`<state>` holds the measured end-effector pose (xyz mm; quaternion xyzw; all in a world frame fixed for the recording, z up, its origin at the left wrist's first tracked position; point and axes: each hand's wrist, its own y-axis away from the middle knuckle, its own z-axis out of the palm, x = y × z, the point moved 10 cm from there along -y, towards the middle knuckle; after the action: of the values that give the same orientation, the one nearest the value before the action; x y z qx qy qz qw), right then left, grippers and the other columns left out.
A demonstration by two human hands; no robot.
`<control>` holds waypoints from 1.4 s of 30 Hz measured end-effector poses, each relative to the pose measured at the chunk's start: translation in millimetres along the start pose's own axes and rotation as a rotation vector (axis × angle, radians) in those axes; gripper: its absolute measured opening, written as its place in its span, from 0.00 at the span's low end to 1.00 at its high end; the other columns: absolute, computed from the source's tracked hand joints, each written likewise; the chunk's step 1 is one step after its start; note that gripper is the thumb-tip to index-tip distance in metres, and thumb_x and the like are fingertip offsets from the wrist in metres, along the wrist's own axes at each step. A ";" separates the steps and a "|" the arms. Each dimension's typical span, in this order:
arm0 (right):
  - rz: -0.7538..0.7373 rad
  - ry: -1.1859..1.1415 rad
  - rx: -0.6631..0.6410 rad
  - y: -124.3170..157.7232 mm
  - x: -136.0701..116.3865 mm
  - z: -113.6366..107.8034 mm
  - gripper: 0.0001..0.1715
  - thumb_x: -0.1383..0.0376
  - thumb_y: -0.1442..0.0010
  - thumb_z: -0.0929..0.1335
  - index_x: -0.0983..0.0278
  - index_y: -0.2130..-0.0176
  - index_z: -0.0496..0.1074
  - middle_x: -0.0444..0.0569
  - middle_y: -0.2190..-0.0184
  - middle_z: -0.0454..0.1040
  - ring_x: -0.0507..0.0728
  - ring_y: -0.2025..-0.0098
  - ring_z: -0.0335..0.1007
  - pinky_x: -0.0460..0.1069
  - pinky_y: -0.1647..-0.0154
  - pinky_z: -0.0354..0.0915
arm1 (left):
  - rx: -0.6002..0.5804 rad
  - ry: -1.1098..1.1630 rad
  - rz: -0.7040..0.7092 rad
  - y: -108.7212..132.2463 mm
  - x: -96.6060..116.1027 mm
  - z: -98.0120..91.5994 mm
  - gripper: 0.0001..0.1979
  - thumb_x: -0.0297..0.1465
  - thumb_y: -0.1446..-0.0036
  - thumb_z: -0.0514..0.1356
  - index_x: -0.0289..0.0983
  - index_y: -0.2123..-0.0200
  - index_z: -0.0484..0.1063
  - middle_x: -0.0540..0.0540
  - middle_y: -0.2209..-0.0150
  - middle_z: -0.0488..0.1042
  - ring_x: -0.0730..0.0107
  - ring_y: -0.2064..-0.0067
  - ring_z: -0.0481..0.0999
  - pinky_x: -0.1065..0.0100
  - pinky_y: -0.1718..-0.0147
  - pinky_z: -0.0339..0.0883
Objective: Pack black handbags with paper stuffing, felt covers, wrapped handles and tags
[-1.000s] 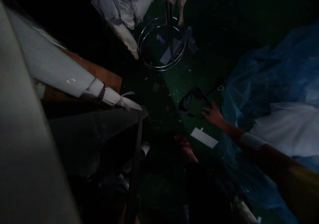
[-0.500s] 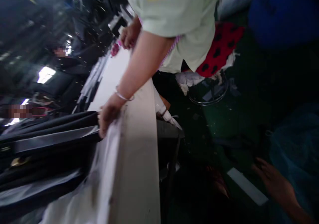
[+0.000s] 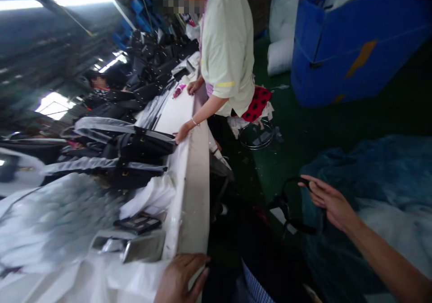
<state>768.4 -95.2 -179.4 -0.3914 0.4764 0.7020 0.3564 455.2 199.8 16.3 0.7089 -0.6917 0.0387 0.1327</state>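
Observation:
My left hand (image 3: 184,276) lies at the near end of the white table (image 3: 197,195), by its edge. Its fingers reach over the edge with the thumb apart, and I see nothing held in it. To the right, over the floor, my right hand (image 3: 332,204) is closed on a thin black strap (image 3: 286,199). The strap hangs down in a loop in front of a blue translucent plastic bag (image 3: 381,168). Close to my left hand on the table stand a grey metal tin (image 3: 143,247) and a dark case (image 3: 140,223).
A co-worker in a pale shirt (image 3: 229,46) leans on the table, one hand near black bags (image 3: 145,145). A round metal stool (image 3: 256,136) stands behind them. A large blue bin (image 3: 337,55) is at the back right. Bubble wrap (image 3: 64,217) covers the left side.
The view has swung up and back, so the co-worker looks smaller and farther off. My left hand has come into view at the table edge. My right hand appears higher, with the strap showing.

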 end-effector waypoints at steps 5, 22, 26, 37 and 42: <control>-0.103 0.003 -0.048 43.0 -31.3 12.7 0.28 0.46 0.47 0.74 0.53 0.50 0.77 0.54 0.54 0.79 0.48 0.80 0.50 0.46 0.84 0.46 | 0.029 0.208 -0.155 -6.0 -10.1 -17.4 0.14 0.38 0.31 0.52 0.46 0.51 0.76 0.50 0.54 0.82 0.68 0.52 0.81 0.70 0.51 0.74; -0.322 0.770 0.162 181.4 -44.2 -17.2 0.29 0.44 0.41 0.65 0.53 0.46 0.74 0.46 0.53 0.81 0.59 0.71 0.75 0.54 0.67 0.71 | 0.173 0.258 0.135 3.5 -17.4 -42.2 0.12 0.33 0.33 0.55 0.43 0.52 0.77 0.49 0.54 0.82 0.66 0.52 0.81 0.67 0.50 0.75; -0.380 0.975 0.186 185.5 -35.7 -13.6 0.26 0.44 0.40 0.63 0.52 0.50 0.78 0.46 0.55 0.82 0.65 0.63 0.79 0.57 0.63 0.72 | 0.191 0.270 0.156 2.8 -16.1 -51.5 0.13 0.32 0.33 0.55 0.43 0.52 0.77 0.49 0.53 0.82 0.67 0.52 0.81 0.66 0.49 0.74; -0.377 1.458 0.160 149.0 12.0 -29.1 0.26 0.61 0.40 0.63 0.67 0.47 0.77 0.61 0.45 0.75 0.69 0.45 0.73 0.61 0.42 0.68 | 0.227 0.239 0.173 -2.0 -4.3 -63.9 0.13 0.32 0.32 0.53 0.42 0.50 0.76 0.47 0.52 0.81 0.65 0.50 0.80 0.63 0.47 0.73; -0.491 1.359 0.004 102.1 10.7 15.4 0.27 0.57 0.36 0.62 0.63 0.43 0.75 0.56 0.39 0.70 0.64 0.39 0.68 0.58 0.35 0.62 | 0.203 0.163 0.166 -13.3 17.3 -59.7 0.15 0.31 0.32 0.54 0.45 0.47 0.74 0.49 0.48 0.79 0.67 0.49 0.80 0.66 0.48 0.74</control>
<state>671.2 -109.1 -145.4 -0.8367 0.4922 0.2023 0.1297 476.8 197.5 76.0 0.6536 -0.7273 0.1767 0.1123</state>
